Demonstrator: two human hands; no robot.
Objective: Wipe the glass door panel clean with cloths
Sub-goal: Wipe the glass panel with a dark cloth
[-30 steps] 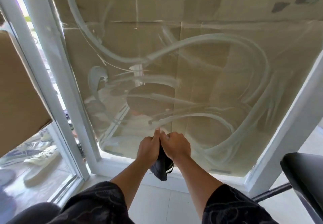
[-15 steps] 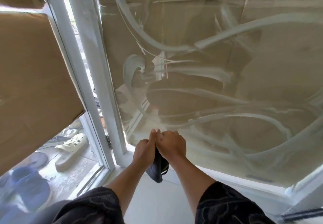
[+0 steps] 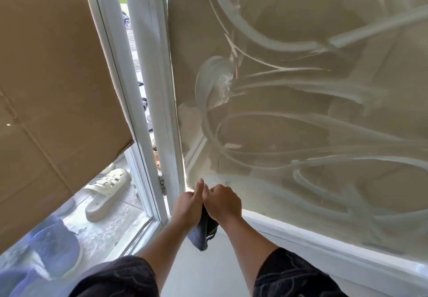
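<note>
Now, from the head camera: gripping one dark grey bunched cloth [image 3: 203, 232] with both the left hand [image 3: 188, 206] and the right hand [image 3: 222, 204], knuckles touching, fingers curled round the fabric, low against the big glass door panel smeared with white streaks [image 3: 301, 116]. Probably best to open the cloth flat before pressing. Start just above the hands, beside the white painted door frame [image 3: 159, 102] to their left, then sweep rightward in overlapping rows. Refold to a fresh face once loaded, or risk merely pushing smears about.
</note>
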